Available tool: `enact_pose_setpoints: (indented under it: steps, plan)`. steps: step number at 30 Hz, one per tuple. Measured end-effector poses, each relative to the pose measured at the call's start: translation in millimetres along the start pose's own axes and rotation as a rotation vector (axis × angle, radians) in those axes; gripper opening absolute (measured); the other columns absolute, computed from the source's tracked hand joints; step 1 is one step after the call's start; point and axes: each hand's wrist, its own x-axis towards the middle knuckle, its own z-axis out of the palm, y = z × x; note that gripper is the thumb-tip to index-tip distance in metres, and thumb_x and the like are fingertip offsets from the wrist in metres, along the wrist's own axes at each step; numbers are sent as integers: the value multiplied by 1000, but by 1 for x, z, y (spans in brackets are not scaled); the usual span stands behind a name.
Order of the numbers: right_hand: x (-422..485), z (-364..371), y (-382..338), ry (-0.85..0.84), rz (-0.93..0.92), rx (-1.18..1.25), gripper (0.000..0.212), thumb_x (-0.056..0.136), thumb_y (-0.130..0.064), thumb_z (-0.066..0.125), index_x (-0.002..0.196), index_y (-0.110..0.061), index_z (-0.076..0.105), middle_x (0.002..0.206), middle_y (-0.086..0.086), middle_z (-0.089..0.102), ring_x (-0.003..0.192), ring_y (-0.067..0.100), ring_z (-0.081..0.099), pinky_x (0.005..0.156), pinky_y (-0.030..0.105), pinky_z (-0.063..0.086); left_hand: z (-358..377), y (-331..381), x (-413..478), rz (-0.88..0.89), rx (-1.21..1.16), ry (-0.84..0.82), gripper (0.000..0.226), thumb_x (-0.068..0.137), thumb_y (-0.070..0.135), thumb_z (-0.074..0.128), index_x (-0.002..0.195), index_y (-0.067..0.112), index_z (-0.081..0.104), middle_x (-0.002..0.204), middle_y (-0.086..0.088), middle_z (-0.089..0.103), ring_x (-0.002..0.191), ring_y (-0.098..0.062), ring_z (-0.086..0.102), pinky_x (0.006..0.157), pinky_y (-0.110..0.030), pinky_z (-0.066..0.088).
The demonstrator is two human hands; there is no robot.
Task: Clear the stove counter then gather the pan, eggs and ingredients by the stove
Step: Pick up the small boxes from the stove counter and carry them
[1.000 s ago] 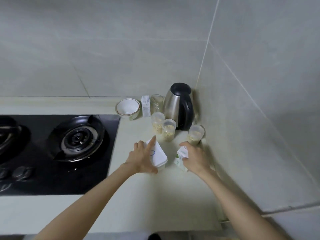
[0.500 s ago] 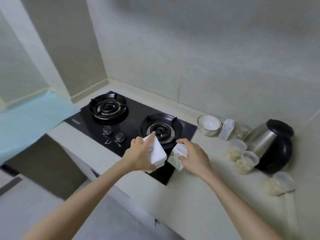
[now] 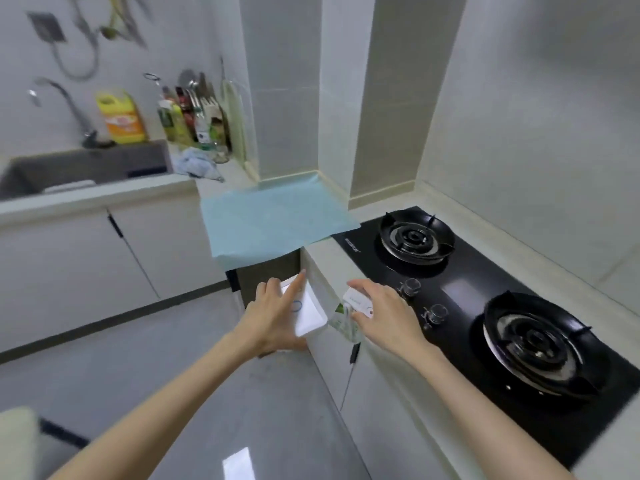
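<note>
Both arms are stretched forward from the lower edge of the view, forearms bare. The left hand [image 3: 273, 318] is closed round a white box [image 3: 309, 315], with the index finger laid straight along the lid and the other fingers curled over its edge. The box is held tilted, off the table [image 3: 323, 259], just outside its front edge and above the floor [image 3: 166, 375].

The right hand [image 3: 389, 317] is turned palm down, and a small carton [image 3: 348, 311] is pinched between its thumb and bent fingers. The carton is held over the table's front edge, near the stove's [image 3: 462, 294] knobs [image 3: 410, 286]. Box and carton are held close together; whether they touch cannot be told.

The stove is set into the table, its two burners lying towards the back and its knobs towards the front edge. A blue sheet [image 3: 273, 223] is spread over the table's left end and hangs past its edge. Further left, a sink [image 3: 86, 168] is seen, with bottles [image 3: 187, 116] ranged at its back right corner.
</note>
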Motion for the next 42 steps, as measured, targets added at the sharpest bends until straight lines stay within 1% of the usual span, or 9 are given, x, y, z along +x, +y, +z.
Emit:
enact_pose_setpoints:
  steps: [6, 10, 13, 19, 22, 25, 32, 37, 42]
  plan:
    - [74, 71, -94, -100, -184, 19, 44, 91, -33, 55, 133, -35, 42, 126, -9, 54, 117, 16, 46, 81, 34, 43, -34, -116, -27, -202, -18, 77, 118, 58, 48, 72, 149, 36, -4, 120, -4, 30, 115, -24, 27, 86, -37, 49]
    - [119, 118, -155, -193, -303, 60, 45, 89, -32, 56, 131, -37, 43, 125, -12, 55, 116, 15, 46, 84, 37, 46, -50, -185, -48, -348, -42, 131, 118, 59, 47, 72, 149, 38, -3, 122, -3, 29, 114, -23, 26, 85, -36, 50]
    - [152, 150, -196, -248, -389, 90, 45, 87, -30, 58, 130, -36, 45, 126, -13, 54, 116, 12, 48, 82, 33, 43, -59, -232, -57, -455, -58, 166, 119, 58, 47, 73, 149, 38, -3, 123, -2, 28, 114, -23, 26, 84, -34, 49]
    - [228, 216, -269, -357, -588, 133, 41, 90, -30, 58, 129, -32, 47, 126, -9, 56, 113, 12, 48, 77, 27, 37, -77, -321, -54, -666, -69, 225, 119, 59, 46, 74, 150, 37, -3, 125, -3, 28, 115, -23, 25, 81, -33, 48]
    - [276, 245, -308, -397, -659, 144, 40, 89, -29, 58, 128, -32, 49, 125, -12, 56, 117, 11, 46, 79, 27, 35, -90, -365, -44, -770, -82, 264, 120, 59, 46, 74, 150, 38, -4, 125, -3, 29, 114, -23, 26, 79, -31, 47]
    - [322, 273, -349, -451, -731, 170, 39, 88, -28, 59, 126, -31, 50, 125, -12, 56, 118, 13, 46, 83, 25, 34, -108, -408, -35, -862, -80, 288, 120, 58, 48, 73, 150, 38, -4, 124, -4, 29, 113, -23, 27, 82, -34, 49]
    - [401, 319, -453, -515, -904, 182, 38, 89, -26, 57, 127, -28, 51, 127, -9, 57, 117, 16, 46, 90, 30, 37, -155, -493, -30, -1038, -81, 347, 120, 57, 52, 69, 150, 37, -6, 127, -4, 29, 114, -24, 27, 86, -39, 50]
    - [437, 361, -532, -558, -994, 183, 39, 90, -29, 56, 129, -30, 49, 126, -9, 56, 118, 16, 46, 81, 28, 35, -180, -563, -39, -1128, -115, 417, 118, 60, 48, 71, 150, 37, -4, 129, -3, 29, 115, -22, 26, 84, -30, 43]
    - [468, 421, -615, -584, -1038, 202, 40, 89, -28, 58, 128, -31, 50, 125, -7, 57, 116, 16, 48, 82, 29, 39, -197, -652, -56, -1204, -143, 452, 118, 60, 46, 72, 151, 37, -4, 129, -4, 29, 118, -22, 26, 88, -29, 40]
